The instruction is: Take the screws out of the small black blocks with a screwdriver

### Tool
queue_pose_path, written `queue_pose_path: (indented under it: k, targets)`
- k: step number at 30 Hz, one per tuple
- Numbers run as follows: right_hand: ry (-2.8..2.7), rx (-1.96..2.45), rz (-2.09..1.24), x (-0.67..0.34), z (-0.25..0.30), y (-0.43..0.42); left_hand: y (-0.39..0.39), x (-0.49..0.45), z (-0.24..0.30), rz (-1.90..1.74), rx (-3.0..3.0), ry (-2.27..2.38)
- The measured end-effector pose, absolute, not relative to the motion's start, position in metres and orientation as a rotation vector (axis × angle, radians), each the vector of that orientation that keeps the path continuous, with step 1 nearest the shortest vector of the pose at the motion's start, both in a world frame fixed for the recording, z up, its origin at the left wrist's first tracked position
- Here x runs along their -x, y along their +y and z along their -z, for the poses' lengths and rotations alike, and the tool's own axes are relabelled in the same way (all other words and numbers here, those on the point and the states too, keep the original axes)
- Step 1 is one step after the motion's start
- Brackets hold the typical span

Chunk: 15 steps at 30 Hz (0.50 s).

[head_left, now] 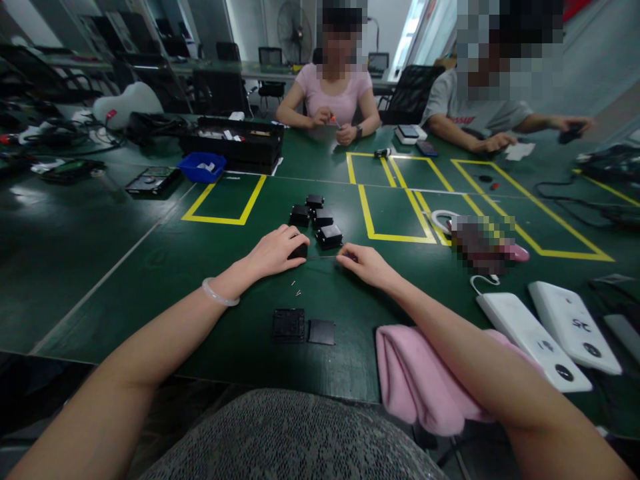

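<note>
My left hand (276,251) rests on the green table (150,280) with its fingers curled over a small black box (299,251). My right hand (361,262) lies just right of it, fingertips pinched low on the table on something I cannot make out. Several more small black boxes (316,217) sit in a cluster right behind both hands. Two tiny screws (296,288) lie near my left wrist. A black square part (289,325) and a flat black lid (321,331) lie close to the table's front edge.
A pink cloth (415,380) lies under my right forearm. White devices (553,330) sit at the right. Yellow tape rectangles (225,200) mark the table. A blue tray (203,167) and a black crate (235,143) stand at back left. Two people sit across the table, hands busy.
</note>
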State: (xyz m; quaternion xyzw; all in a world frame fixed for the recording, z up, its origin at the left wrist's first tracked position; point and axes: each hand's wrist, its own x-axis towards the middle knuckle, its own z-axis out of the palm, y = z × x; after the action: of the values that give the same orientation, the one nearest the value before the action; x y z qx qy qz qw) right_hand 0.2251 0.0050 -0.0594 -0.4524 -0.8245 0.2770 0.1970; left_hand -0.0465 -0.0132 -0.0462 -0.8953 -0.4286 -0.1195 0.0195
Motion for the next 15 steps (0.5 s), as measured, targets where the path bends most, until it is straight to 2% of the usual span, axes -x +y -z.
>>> queue_pose_path:
  k: [15]
  targets:
    - [-2.428, 1.235, -0.672, -0.2273, 0.0624, 0.0045, -0.0126, 0.0466, 0.0459, 0.353, 2.786, -1.332]
